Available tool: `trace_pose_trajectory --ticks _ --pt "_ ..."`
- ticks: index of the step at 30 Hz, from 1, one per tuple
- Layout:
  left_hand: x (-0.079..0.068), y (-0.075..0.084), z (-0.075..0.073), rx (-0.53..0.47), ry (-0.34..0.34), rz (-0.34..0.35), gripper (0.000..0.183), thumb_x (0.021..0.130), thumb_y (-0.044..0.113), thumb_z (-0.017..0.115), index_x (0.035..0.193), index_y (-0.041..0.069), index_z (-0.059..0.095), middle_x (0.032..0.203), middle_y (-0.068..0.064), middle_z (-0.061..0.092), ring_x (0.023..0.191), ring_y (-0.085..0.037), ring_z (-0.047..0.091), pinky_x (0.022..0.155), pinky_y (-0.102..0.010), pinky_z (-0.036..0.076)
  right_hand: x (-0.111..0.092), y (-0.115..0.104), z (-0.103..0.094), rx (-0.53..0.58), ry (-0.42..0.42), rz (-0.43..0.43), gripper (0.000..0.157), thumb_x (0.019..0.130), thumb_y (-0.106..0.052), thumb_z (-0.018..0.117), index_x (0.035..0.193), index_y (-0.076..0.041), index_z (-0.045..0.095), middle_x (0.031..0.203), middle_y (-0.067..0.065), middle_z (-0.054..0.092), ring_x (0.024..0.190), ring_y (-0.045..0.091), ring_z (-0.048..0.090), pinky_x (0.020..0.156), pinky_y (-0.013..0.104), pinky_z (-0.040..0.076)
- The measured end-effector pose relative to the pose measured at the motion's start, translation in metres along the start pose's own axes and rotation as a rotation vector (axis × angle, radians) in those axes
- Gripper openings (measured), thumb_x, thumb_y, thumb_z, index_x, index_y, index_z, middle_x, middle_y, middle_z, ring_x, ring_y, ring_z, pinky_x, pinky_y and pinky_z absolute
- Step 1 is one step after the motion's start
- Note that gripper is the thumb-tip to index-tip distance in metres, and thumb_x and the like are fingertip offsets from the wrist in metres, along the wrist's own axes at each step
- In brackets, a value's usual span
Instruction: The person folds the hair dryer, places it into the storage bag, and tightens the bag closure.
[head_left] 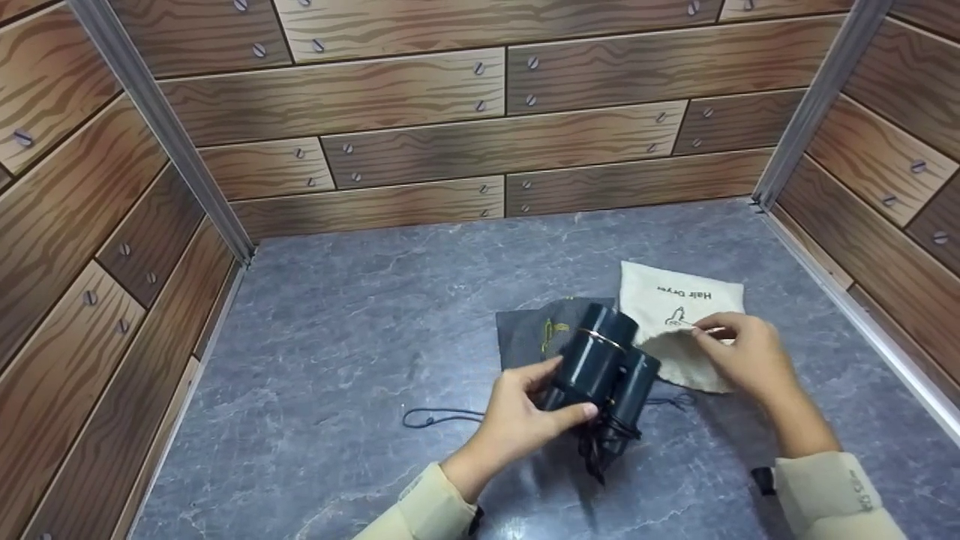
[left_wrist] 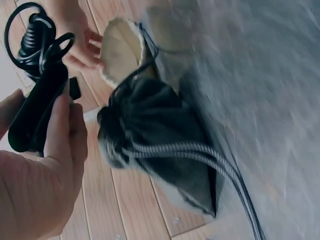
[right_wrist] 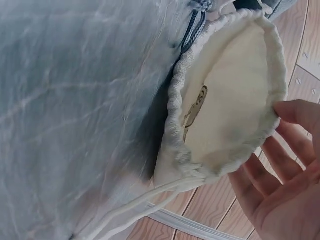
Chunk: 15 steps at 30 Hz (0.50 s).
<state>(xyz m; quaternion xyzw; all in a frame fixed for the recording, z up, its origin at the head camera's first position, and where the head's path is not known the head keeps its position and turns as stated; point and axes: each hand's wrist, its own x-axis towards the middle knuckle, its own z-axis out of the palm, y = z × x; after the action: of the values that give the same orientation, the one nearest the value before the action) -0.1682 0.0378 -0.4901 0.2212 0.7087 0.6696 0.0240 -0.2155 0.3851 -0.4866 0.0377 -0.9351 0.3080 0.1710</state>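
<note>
A dark teal hair dryer [head_left: 596, 356] with a thin gold ring round its barrel is held above the table in my left hand [head_left: 517, 409]. Its handle is folded beside the barrel, and the black cord [left_wrist: 37, 42] is bundled at one end in the left wrist view. My right hand [head_left: 750, 356] pinches the rim of a cream drawstring bag [head_left: 686, 292] printed "Hair Dryer". The bag's mouth gapes wide in the right wrist view, showing the pale lining [right_wrist: 230, 95]. The dryer is just left of that mouth, outside it.
A dark grey drawstring bag [head_left: 521, 334] with a yellow print lies left of the cream one, partly behind the dryer. Its cord loop [head_left: 439, 415] trails left over the grey marbled table [head_left: 337, 360]. Wood-patterned walls [head_left: 420, 150] enclose the back and sides.
</note>
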Motion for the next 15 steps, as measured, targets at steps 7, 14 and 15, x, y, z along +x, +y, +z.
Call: trace_pose_trajectory --ticks 7,14,15 --pt "0.000 -0.005 0.018 0.049 -0.070 -0.037 0.059 0.076 0.022 0.097 0.130 0.009 0.075 0.118 -0.005 0.081 0.089 -0.003 0.076 0.083 -0.023 0.063 0.001 -0.009 0.002 0.034 0.109 0.015 0.012 0.092 -0.014 0.081 0.101 -0.007 0.082 0.101 0.015 0.081 0.081 -0.007 0.061 0.073 0.008 0.045" --pt "0.001 -0.011 0.033 0.001 -0.122 -0.087 0.059 0.078 0.020 0.095 0.130 0.004 0.074 0.118 -0.005 0.080 0.090 -0.001 0.075 0.081 -0.022 0.062 0.002 -0.020 0.003 0.062 0.156 0.004 0.013 0.093 -0.016 0.081 0.103 -0.007 0.083 0.100 0.015 0.081 0.079 -0.017 0.055 0.075 0.007 0.044" --pt "0.002 -0.012 0.034 -0.005 -0.129 -0.090 0.057 0.078 0.019 0.095 0.130 0.004 0.075 0.117 -0.004 0.081 0.090 -0.001 0.075 0.081 -0.022 0.063 0.002 -0.021 0.003 0.066 0.165 0.002 0.013 0.093 -0.015 0.081 0.102 -0.007 0.083 0.100 0.015 0.081 0.079 -0.018 0.054 0.076 0.007 0.044"
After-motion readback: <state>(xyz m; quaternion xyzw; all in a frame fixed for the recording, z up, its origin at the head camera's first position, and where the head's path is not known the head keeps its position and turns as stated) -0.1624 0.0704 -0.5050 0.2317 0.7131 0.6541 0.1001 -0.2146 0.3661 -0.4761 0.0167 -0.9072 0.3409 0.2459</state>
